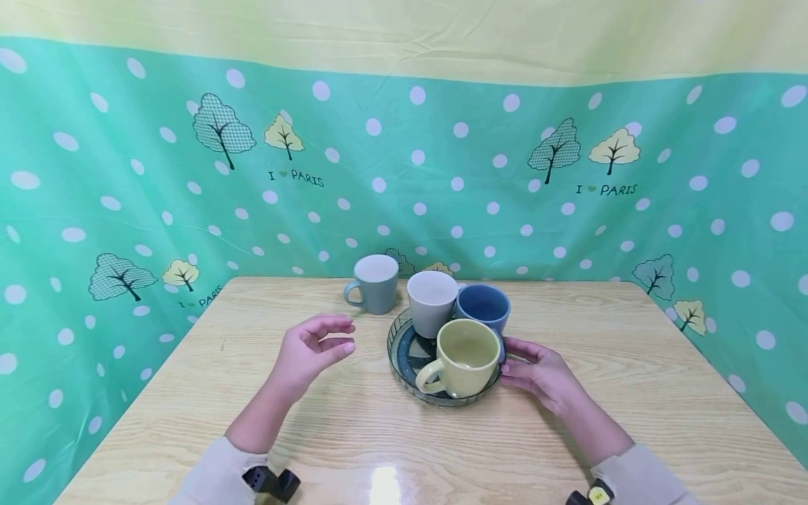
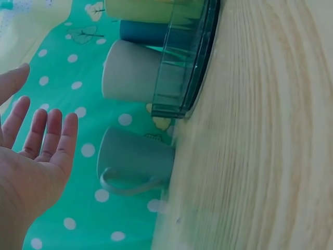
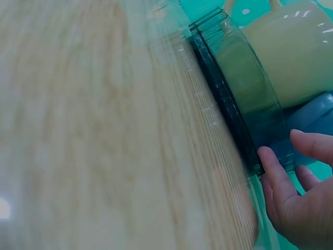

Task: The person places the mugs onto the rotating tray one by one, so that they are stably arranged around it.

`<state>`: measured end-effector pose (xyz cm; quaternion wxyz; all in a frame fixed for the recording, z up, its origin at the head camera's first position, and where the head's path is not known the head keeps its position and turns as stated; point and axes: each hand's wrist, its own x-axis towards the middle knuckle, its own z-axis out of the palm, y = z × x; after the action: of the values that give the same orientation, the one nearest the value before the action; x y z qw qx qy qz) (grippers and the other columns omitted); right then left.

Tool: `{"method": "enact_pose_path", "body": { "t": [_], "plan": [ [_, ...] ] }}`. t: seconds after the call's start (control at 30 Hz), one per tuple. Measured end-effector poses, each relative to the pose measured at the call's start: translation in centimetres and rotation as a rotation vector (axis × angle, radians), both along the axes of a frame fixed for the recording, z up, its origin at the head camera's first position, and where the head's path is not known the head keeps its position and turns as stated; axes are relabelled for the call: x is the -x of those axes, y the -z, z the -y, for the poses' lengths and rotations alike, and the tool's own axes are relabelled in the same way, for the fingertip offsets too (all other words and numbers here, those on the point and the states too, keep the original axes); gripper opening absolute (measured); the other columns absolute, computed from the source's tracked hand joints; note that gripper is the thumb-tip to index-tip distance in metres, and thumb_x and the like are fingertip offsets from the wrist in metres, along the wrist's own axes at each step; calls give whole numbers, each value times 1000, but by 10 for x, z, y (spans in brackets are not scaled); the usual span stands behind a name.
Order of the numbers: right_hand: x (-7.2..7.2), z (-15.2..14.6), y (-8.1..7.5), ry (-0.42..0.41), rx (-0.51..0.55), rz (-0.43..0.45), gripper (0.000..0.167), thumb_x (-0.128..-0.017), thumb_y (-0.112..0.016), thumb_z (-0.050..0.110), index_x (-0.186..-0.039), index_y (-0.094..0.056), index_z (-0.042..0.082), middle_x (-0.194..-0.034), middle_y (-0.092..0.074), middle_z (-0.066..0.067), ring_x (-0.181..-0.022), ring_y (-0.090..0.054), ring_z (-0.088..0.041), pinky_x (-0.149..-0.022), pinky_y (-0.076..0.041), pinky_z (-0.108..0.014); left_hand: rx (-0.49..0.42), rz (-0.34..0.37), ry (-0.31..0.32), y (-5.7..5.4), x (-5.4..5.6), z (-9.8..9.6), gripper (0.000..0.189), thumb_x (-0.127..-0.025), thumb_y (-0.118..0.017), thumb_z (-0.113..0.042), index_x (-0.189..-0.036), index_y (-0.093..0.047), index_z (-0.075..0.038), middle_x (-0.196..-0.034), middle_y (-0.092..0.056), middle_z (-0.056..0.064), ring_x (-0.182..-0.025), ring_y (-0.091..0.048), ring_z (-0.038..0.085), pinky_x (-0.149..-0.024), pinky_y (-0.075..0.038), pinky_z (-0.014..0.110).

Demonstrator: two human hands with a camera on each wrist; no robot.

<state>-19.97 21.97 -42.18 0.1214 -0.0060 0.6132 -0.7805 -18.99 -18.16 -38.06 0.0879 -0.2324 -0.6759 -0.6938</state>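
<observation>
A round, dark-green clear tray (image 1: 399, 358) holds a yellow mug (image 1: 467, 358), a white cup (image 1: 432, 303) and a blue mug (image 1: 485, 306). The yellow mug stands nearest, its handle turned front-left. My right hand (image 1: 541, 372) is at the tray's right side, fingertips against the outer wall, thumb by the rim close to the blue mug's handle (image 3: 312, 113). Left of the tray, my left hand (image 1: 309, 351) hovers above the table with fingers spread and slightly bent, holding nothing. A grey-blue mug (image 1: 377, 286) stands behind it, off the tray, handle to the left.
Under everything is a light wood-grain table (image 1: 341, 449). A green dotted curtain (image 1: 353, 161) with printed trees hangs close behind the table's back edge and along both sides.
</observation>
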Motion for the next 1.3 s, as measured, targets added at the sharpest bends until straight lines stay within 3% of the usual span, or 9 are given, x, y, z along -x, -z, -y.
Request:
{"method": "enact_pose_path", "body": {
  "t": [0.17,0.3,0.6,0.83,1.07,1.3],
  "plan": [
    [1,-3,1,-26,-10,-10,73,-83,-62,-17,-145,-24,-16,-127,-53,-14,-95,-68,-22,-91,-56,-42,-12,14,-18,-1,3,2,38,-81,-72,11,-115,-56,19,-112,-65,14,-103,-64,17,-86,-58,33],
    [1,-5,2,-42,-42,-19,75,-81,-63,-18,-145,-24,-15,-137,-47,-22,-102,-66,-19,-92,-55,-41,-15,17,-34,-2,6,2,37,-81,-72,10,-114,-57,18,-111,-65,15,-103,-64,17,-87,-57,33],
    [2,-8,2,-55,-131,-56,77,-80,-68,-15,-145,-28,-13,-146,-37,-28,-104,-65,-15,-92,-55,-36,-25,23,-68,-3,11,3,37,-81,-72,11,-115,-58,17,-114,-61,26,-103,-64,18,-88,-57,32],
    [1,-6,3,-38,-143,-87,79,-79,-67,-15,-146,-26,-12,-144,-38,-29,-104,-64,-14,-93,-54,-33,-38,40,-96,-6,17,3,38,-82,-73,8,-115,-58,16,-108,-67,9,-103,-64,17,-89,-56,30],
    [3,-6,4,-37,-143,-84,77,-80,-67,-15,-146,-27,-13,-148,-33,-31,-106,-63,-13,-94,-53,-32,-54,73,-128,-6,29,0,39,-83,-75,2,-117,-58,13,-109,-67,10,-106,-62,20,-91,-55,29],
    [3,-7,5,-36,-141,-77,77,-80,-67,-14,-146,-26,-13,-149,-30,-31,-108,-62,-13,-95,-53,-31,-92,108,-160,-4,37,-3,40,-85,-74,1,-118,-57,14,-108,-67,2,-109,-62,26,-90,-55,30]
  ]
}}
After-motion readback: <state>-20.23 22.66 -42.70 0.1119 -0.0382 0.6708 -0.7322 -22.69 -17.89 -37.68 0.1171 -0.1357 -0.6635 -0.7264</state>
